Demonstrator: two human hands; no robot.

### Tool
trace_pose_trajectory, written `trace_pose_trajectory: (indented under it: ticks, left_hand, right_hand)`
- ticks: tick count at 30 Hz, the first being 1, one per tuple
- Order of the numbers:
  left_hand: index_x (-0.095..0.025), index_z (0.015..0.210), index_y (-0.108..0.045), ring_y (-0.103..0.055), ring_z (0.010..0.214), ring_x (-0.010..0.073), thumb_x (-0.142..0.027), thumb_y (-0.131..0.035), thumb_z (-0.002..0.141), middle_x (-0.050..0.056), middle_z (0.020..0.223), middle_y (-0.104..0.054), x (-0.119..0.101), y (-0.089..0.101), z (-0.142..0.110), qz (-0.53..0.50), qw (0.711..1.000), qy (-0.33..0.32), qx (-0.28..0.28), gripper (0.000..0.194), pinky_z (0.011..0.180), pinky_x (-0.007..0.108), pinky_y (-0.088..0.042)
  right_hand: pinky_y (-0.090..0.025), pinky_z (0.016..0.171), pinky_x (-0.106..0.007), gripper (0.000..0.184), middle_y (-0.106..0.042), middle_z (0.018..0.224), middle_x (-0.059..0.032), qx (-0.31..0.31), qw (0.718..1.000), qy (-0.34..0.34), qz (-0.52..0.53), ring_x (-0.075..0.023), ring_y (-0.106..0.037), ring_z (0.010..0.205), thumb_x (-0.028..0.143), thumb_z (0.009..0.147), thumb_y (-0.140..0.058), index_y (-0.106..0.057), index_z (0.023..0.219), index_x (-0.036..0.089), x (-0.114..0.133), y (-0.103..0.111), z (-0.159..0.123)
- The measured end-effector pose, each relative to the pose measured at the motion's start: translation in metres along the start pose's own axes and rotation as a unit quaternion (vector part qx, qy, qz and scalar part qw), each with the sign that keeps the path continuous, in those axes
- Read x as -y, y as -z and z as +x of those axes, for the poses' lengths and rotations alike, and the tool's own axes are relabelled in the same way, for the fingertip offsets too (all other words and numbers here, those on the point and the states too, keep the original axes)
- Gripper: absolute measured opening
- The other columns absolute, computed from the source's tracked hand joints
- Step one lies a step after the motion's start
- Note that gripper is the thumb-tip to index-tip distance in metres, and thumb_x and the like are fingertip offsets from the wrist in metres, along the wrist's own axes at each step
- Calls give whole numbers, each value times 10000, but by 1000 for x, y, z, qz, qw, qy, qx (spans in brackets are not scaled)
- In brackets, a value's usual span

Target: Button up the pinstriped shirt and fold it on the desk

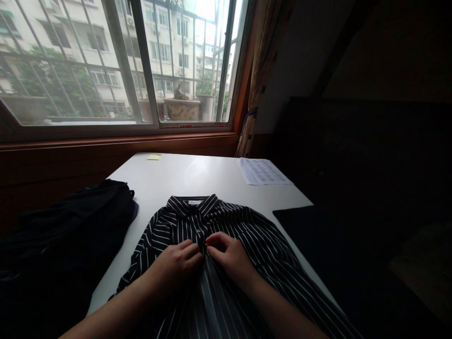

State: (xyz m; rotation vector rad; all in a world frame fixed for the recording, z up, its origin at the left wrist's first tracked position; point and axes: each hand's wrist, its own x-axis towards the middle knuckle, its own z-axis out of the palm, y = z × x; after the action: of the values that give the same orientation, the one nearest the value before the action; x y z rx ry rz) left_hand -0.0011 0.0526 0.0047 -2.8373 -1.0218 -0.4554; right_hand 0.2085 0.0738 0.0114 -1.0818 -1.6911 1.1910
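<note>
A small yellow paper pad (pixel 154 157) lies near the far left corner of a smooth white tabletop (pixel 212 176), with white printed paper sheets (pixel 264 172) toward the far right. A black fabric bundle (pixel 77 226) overlaps the left edge. Beyond is a metal-framed glass window (pixel 150 70), a tied, patterned beige curtain (pixel 261 61) beside it; outside, a brown patterned planter (pixel 181 110) and pale apartment buildings (pixel 178 42)

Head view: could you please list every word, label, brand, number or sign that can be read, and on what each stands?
None can be read.
White label inside the collar of the striped shirt: too small.
Printed sheets: print too small and blurred.
Red-and-white strip along the window's lower frame: too small.
Yellow paper: no writing can be made out.
</note>
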Motion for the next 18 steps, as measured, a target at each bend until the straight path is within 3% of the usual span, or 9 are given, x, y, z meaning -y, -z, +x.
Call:
trace_pose_trajectory:
  ticks: [10, 18]
  left_hand:
    - [-182, 917, -557, -525, 637, 149, -204, -457, 1019, 10, 787, -580, 1, 0, -3, 18, 996, 11, -90, 145, 530, 269, -399]
    - [-171, 1034, -568, -526, 617, 142, -196, -471, 1016, 4, 780, -587, 0, 5, -6, 40, 992, -2, -121, 102, 518, 269, -415]
  right_hand:
    - [-535, 869, -354, 218, -755, 922, -46, 33, 991, -73, 105, -222, -701, 920, 296, 753, -787, -736, 929, 178, -2, 8, 6]
    - [-511, 879, -352, 289, -748, 931, -38, 52, 979, -102, 166, -214, -685, 930, 353, 711, -831, -752, 935, 188, -2, 8, 5]
